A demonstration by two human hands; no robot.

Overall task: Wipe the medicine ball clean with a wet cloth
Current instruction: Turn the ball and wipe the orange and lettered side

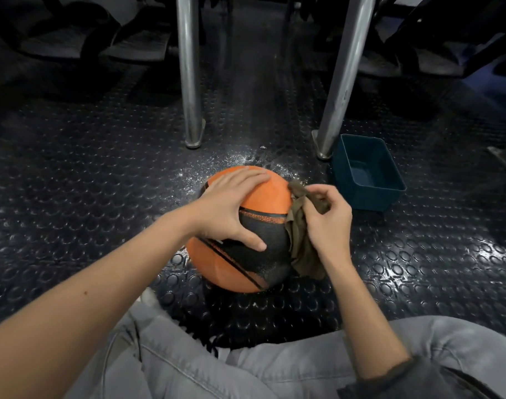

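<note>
An orange and black medicine ball (263,194) sits on the studded rubber floor in front of my knees. My left hand (231,208) lies spread across the ball's top and left side, fingers straight, thumb pressed on the black band. My right hand (329,223) grips a brown cloth (299,240) against the ball's right side. The cloth bunches at my fingertips and hangs down along the ball.
A dark blue plastic tub (366,174) stands on the floor just right of the ball. Two metal legs (189,82) (342,82) rise behind the ball. Dark gym equipment fills the background. Wet patches shine on the floor (87,174). My grey trousers (246,367) are at the bottom.
</note>
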